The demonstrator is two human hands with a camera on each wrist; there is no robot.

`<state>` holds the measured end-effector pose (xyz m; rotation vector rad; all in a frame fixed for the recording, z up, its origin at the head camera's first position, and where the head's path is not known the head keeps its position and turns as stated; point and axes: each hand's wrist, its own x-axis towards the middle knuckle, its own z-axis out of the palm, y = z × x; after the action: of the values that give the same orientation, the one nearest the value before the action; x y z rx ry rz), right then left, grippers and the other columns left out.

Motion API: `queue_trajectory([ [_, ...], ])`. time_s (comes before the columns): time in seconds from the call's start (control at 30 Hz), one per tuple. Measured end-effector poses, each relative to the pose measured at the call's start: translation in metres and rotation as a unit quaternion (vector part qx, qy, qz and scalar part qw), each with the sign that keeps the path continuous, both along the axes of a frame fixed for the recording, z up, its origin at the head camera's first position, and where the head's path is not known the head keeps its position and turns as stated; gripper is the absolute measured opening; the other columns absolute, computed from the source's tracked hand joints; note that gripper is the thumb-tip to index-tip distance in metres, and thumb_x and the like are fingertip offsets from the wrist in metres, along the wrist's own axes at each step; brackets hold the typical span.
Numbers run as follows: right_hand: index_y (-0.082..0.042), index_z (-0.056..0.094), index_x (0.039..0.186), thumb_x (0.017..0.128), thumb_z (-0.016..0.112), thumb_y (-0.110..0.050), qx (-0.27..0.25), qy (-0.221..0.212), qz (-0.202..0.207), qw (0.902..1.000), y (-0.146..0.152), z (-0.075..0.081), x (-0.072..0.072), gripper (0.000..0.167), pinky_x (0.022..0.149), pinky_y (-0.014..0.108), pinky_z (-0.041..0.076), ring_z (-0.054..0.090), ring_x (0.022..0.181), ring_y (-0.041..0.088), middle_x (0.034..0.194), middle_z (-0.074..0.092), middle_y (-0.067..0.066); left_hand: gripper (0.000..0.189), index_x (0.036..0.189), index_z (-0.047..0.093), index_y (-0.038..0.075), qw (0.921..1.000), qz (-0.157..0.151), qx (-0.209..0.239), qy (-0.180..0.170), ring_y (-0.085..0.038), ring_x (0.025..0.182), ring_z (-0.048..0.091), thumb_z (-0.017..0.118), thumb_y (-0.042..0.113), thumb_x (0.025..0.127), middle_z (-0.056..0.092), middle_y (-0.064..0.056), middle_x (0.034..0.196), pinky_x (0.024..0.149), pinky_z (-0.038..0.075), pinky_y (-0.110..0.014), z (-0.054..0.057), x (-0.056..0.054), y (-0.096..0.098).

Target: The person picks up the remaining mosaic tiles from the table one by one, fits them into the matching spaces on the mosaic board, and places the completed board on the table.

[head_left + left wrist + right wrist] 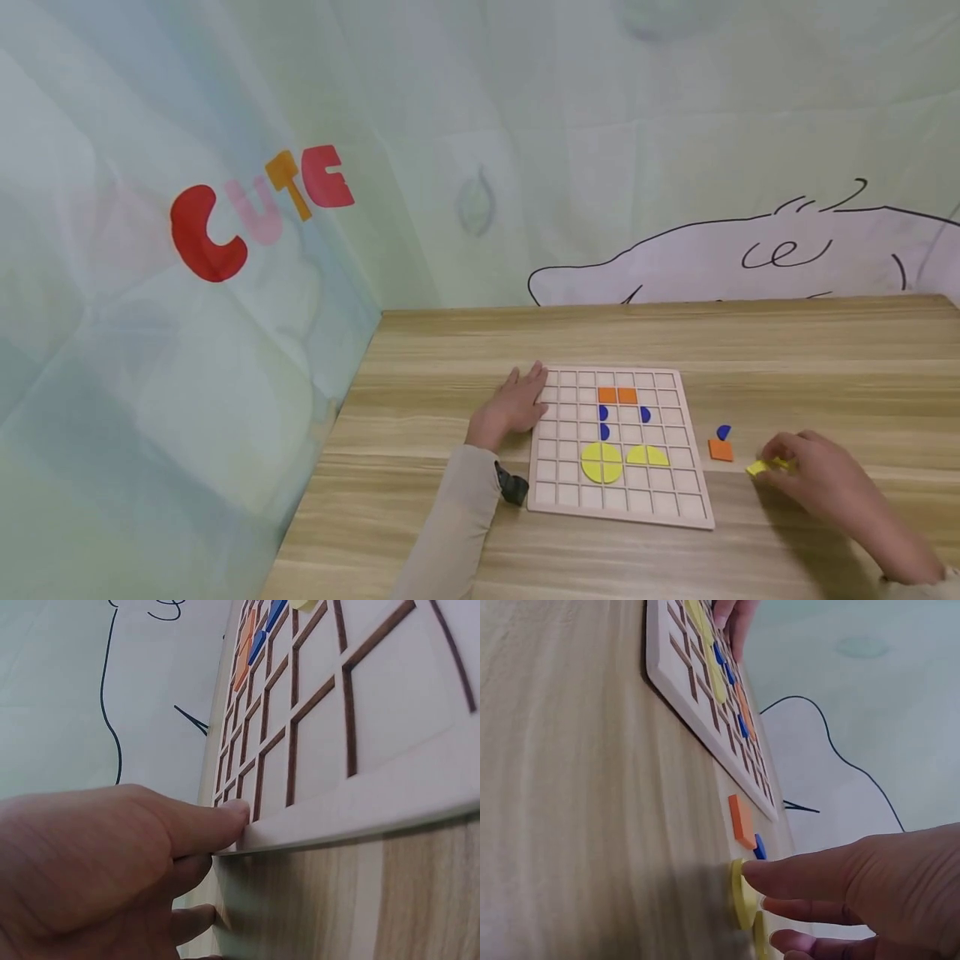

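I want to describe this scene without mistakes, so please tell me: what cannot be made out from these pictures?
Head view: the full outlines of the yellow pieces at the right hand, partly covered by that hand.
Left wrist view: the rest of the board, cut off by the top and right edges.
Right wrist view: most of the left hand, cut off by the top edge; the lower yellow piece, cut off by the bottom edge.

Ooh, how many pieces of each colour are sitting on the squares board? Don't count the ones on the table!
Yellow pieces: 6
Blue pieces: 3
Orange pieces: 2
Total on the board: 11
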<state>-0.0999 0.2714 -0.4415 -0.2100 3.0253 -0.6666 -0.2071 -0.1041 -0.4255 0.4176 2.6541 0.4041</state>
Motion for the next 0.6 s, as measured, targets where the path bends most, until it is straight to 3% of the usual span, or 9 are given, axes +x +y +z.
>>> queue_trajectory([
  [0.13,-0.007,0.067,0.090,0.076,0.079,-0.022,-0.007,-0.001,-0.002,1.0000,0.003,-0.006,0.003,0.024,0.062,0.034,0.045,0.056,0.077,0.022,0.086,0.062,0.008,0.058,0.155,0.014,0.014,1.0000,0.002,-0.002,0.000,-0.032,0.149,0.003,0.038,0.027,0.103,0.003,0.001,0.162,0.121,0.012,-0.048,-0.001,-0.001,0.000],
  [0.6,-0.005,0.069,0.095,0.075,0.080,-0.017,-0.009,0.011,-0.013,0.9998,0.002,-0.013,0.005,0.026,0.058,0.030,0.041,0.052,0.074,0.019,0.085,0.060,0.008,0.058,0.155,0.014,0.015,1.0000,-0.001,0.001,-0.002,-0.032,0.149,0.002,0.038,0.027,0.103,0.003,0.002,0.162,0.122,0.011,-0.048,-0.003,-0.001,-0.001],
])
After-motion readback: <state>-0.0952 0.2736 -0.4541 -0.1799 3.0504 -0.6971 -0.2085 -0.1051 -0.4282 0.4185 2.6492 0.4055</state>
